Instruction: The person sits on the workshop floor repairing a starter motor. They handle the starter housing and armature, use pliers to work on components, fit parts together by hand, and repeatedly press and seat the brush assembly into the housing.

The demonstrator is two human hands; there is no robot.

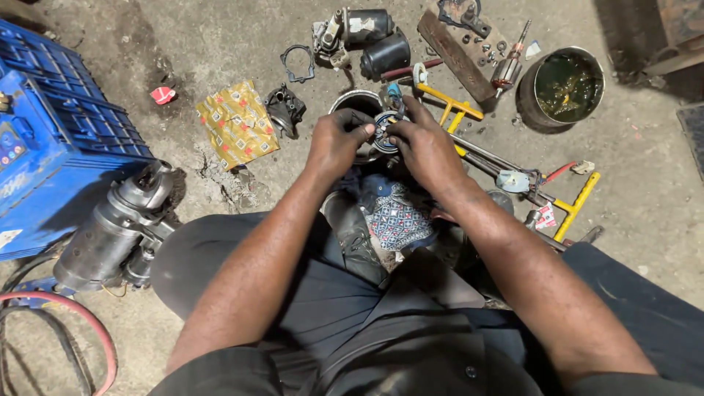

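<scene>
Seated on the grey concrete floor (220, 44), the person grips a small round metal motor part (383, 134) above the knees, left hand (339, 139) and right hand (422, 143) with fingers clamped on its rim, near a dark oil-filled metal bucket (563, 86).

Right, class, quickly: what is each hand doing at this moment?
Left hand: fingers closed on the small round part.
Right hand: fingers closed on the same part, from the other side.
</scene>
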